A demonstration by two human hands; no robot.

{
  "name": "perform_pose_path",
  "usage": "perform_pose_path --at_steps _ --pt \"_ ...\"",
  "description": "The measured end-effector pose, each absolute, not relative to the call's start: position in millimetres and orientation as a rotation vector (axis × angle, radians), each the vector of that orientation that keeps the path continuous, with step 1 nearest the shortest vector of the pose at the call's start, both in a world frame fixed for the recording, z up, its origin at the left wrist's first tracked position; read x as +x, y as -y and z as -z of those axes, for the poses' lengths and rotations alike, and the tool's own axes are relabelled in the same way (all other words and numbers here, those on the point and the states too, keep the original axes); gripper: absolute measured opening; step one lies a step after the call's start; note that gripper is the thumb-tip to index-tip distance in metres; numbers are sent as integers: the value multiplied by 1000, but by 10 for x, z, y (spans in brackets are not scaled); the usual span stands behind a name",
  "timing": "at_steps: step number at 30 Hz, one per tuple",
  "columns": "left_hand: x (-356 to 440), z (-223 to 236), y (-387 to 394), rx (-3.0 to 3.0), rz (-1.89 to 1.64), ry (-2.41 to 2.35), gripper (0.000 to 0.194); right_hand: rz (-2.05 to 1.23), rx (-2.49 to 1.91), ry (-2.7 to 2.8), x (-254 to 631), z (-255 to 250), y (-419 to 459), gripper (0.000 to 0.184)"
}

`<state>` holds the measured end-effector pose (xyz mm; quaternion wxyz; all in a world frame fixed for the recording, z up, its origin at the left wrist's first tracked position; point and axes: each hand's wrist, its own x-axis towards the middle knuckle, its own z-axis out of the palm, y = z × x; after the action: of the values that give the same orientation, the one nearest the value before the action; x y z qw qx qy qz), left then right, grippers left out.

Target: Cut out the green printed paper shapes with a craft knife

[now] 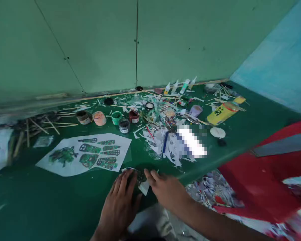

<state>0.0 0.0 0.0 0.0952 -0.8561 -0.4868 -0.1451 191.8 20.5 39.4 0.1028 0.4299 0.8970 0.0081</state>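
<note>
Left hand (pixel 120 196), fingers bent, lay over the left of a paper piece (pixel 144 188), near side of the green table (pixel 52 207); right hand (pixel 169 191) touched its right. Pinch by either could not be determined.

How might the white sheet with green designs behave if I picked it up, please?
The white sheet looks thin and broad, so it would probably be light and floppy. Lying nearly flat on the green table, it would likely slide or buckle, rather than tip, if pushed.
</note>
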Motion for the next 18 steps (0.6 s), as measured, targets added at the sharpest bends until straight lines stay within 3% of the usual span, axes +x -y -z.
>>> perform_pose_path --at_steps 18 --pt "-26 -10 0 -2565 484 1446 46 -55 1406 -2652 1956 -332 -55 55"
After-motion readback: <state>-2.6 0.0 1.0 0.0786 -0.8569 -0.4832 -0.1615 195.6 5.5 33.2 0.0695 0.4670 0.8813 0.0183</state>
